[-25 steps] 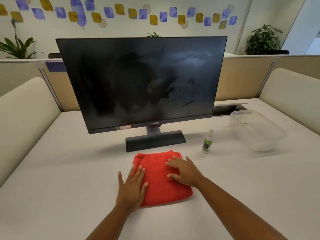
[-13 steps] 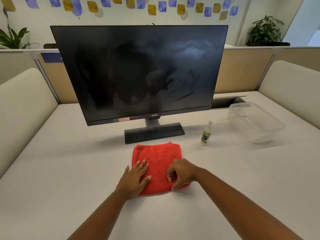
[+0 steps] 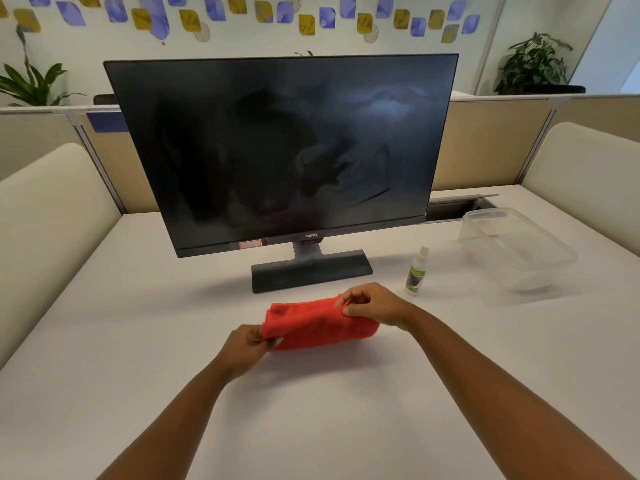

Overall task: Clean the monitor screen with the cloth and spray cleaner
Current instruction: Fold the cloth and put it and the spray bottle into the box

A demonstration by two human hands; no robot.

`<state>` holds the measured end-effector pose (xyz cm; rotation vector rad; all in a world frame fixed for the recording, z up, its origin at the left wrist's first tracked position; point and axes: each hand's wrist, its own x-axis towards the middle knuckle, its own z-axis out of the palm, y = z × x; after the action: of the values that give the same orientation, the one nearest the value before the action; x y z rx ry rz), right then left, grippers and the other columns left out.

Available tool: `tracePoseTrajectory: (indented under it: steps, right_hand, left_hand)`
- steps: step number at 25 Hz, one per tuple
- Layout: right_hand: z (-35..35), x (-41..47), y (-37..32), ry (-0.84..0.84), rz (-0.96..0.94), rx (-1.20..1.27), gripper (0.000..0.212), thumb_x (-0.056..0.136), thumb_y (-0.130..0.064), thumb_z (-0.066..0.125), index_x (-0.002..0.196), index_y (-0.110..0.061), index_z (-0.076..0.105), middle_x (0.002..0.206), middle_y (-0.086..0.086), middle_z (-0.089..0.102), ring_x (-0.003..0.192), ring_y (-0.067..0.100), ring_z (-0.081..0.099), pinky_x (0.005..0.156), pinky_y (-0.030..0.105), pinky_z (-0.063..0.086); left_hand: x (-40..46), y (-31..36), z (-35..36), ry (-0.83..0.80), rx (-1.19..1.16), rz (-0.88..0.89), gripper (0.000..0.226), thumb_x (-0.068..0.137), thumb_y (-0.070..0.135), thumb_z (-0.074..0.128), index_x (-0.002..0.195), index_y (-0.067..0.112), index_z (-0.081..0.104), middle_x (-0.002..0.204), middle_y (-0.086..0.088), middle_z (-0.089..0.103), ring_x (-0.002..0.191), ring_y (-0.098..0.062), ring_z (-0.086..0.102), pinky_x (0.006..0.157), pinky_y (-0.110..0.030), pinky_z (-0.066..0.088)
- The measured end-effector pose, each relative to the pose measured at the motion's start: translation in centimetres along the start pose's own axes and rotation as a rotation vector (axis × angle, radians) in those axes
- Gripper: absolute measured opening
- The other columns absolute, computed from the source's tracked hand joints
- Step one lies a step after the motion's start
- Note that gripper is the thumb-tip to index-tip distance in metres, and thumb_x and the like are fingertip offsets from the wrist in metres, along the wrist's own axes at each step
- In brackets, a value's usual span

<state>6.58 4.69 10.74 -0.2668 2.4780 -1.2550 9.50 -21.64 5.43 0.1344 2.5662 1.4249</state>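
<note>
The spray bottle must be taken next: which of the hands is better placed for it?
Probably the right hand: the spray bottle stands just beside it, on its side of the red cloth. The left hand is farther away.

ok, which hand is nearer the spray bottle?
Right. The right hand pinches the red cloth's far corner just left of the spray bottle; the left hand grips the cloth's near-left corner, farther away.
</note>
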Motion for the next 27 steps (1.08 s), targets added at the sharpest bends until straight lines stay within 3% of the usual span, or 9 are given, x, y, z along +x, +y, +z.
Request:
tracePoseTrajectory:
  steps: [3,5,9,12,16,19,23,25,27]
  right_hand:
    - [-0.4,0.6,0.4,-0.006,0.039,0.14,0.028,0.085,-0.03,0.063,0.112,-0.021,0.059,0.109,-0.001,0.057,0.092,0.008,0.052,0.074,0.014,0.043]
    - [-0.4,0.8,1.1,-0.018,0.073,0.178,0.033,0.082,-0.022,0.067,0.113,-0.02,0.055,0.109,0.003,0.057,0.091,0.009,0.054,0.069,0.014,0.046]
    - [0.1,2.0,2.2,0.22,0.112,0.383,0.044,0.082,-0.016,0.067,0.123,-0.009,0.052,0.121,0.014,0.061,0.107,0.025,0.058,0.089,0.033,0.049]
    - [1.1,3.5,2.2,0.314,0.129,0.314,0.046,0.083,-0.021,0.067,0.125,-0.007,0.052,0.124,0.014,0.058,0.112,0.028,0.056,0.097,0.041,0.048]
    - [2.2,5.0,2.5,0.418,0.168,0.124,0.049,0.083,-0.028,0.067,0.125,-0.009,0.053,0.124,0.013,0.059,0.111,0.028,0.056,0.097,0.038,0.045]
    - [2.7,5.7,3.2,0.4,0.24,-0.058,0.054,0.084,-0.036,0.063,0.129,-0.014,0.046,0.128,0.012,0.057,0.115,0.03,0.054,0.098,0.04,0.043]
    - [2.9,6.6,3.6,0.292,0.272,-0.178,0.067,0.083,-0.045,0.061,0.137,-0.018,0.034,0.138,0.01,0.046,0.124,0.03,0.046,0.102,0.042,0.039]
    - [3.0,6.9,3.6,0.237,0.282,-0.192,0.068,0.081,-0.043,0.064,0.137,-0.016,0.034,0.138,0.011,0.046,0.124,0.029,0.046,0.102,0.039,0.038]
    - [3.0,6.9,3.7,0.232,0.298,-0.186,0.069,0.078,-0.038,0.069,0.136,-0.015,0.037,0.137,0.011,0.047,0.123,0.028,0.046,0.102,0.037,0.038]
  left_hand:
    - [1.0,0.3,0.4,0.069,-0.163,-0.117,0.011,0.087,0.025,0.059,0.09,0.019,0.067,0.092,-0.009,0.069,0.091,-0.025,0.062,0.084,-0.035,0.046]
    - [1.6,0.3,0.7,0.127,-0.162,-0.171,0.018,0.089,0.026,0.056,0.096,0.013,0.066,0.096,-0.012,0.068,0.094,-0.03,0.062,0.086,-0.038,0.046]
    - [2.7,0.3,1.6,0.335,-0.105,-0.229,0.026,0.09,0.03,0.052,0.091,0.008,0.065,0.094,-0.015,0.067,0.089,-0.031,0.059,0.083,-0.041,0.046]
    - [3.0,0.6,2.7,0.487,-0.072,-0.318,0.037,0.09,0.041,0.048,0.09,0.007,0.062,0.094,-0.016,0.066,0.091,-0.034,0.058,0.082,-0.042,0.044]
    - [3.6,0.8,3.4,0.625,0.011,-0.434,0.037,0.088,0.042,0.051,0.096,0.007,0.061,0.099,-0.015,0.066,0.094,-0.035,0.058,0.085,-0.044,0.043]
    - [4.1,0.4,3.1,0.601,0.085,-0.415,0.034,0.086,0.036,0.056,0.102,0.006,0.059,0.106,-0.017,0.065,0.097,-0.035,0.058,0.085,-0.045,0.046]
    - [5.0,0.2,2.4,0.429,0.126,-0.485,0.051,0.084,0.046,0.055,0.116,0.006,0.052,0.115,-0.015,0.061,0.105,-0.034,0.057,0.086,-0.04,0.044]
    - [5.4,0.4,2.1,0.324,0.147,-0.509,0.05,0.083,0.048,0.057,0.11,0.006,0.055,0.111,-0.014,0.063,0.098,-0.031,0.058,0.08,-0.037,0.042]
    - [5.6,0.7,2.0,0.317,0.041,-0.474,0.036,0.082,0.042,0.061,0.095,0.008,0.061,0.102,-0.014,0.066,0.085,-0.027,0.056,0.074,-0.034,0.041]
